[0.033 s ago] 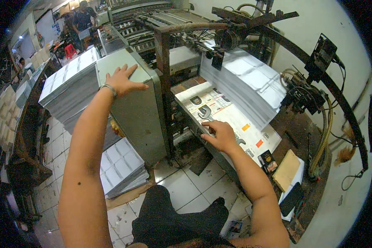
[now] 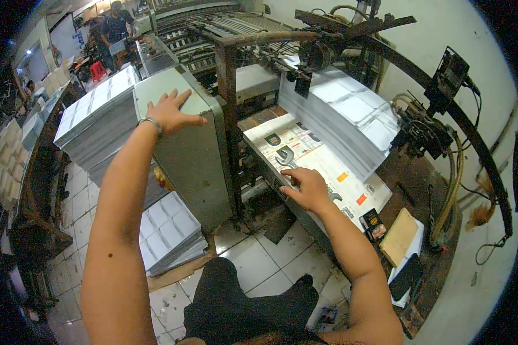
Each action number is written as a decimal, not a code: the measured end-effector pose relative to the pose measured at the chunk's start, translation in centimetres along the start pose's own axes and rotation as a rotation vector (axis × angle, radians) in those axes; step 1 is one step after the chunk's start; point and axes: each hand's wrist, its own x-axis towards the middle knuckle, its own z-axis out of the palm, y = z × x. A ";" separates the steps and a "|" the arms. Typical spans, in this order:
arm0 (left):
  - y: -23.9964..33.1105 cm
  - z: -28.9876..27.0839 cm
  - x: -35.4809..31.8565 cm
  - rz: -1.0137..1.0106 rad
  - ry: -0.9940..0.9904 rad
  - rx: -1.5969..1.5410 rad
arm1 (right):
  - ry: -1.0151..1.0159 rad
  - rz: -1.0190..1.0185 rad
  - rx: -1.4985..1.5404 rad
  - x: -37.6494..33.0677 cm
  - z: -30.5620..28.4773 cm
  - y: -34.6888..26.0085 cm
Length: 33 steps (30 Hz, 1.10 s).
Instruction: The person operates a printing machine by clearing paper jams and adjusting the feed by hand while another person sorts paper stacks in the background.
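Note:
My left hand [image 2: 170,112] lies open and flat on the pale green top of a metal cabinet [image 2: 198,167], fingers spread. A bracelet circles that wrist. My right hand [image 2: 308,190] rests at the near edge of a printed sheet [image 2: 322,150], thumb and forefinger apart and the other fingers partly hidden. Beside it, a steel wrench [image 2: 285,156] lies on the sheet, its middle covered by the hand; what looks like its other end shows past the knuckles. Behind the sheet rises a tall stack of printed paper [image 2: 351,106] under the machine's feeder head [image 2: 316,54].
More paper stacks stand left of the cabinet [image 2: 98,106] and low on the tiled floor [image 2: 170,227]. At right lie a small black pack [image 2: 373,223], a tan block [image 2: 399,237] and a dark phone-like object [image 2: 406,275]. A curved metal bar [image 2: 477,126] arches over the right side. A person [image 2: 118,26] stands far back.

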 end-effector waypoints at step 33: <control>0.3 -0.2 -0.2 -0.013 0.004 -0.005 | 0.024 -0.023 0.019 0.1 0.2 0.3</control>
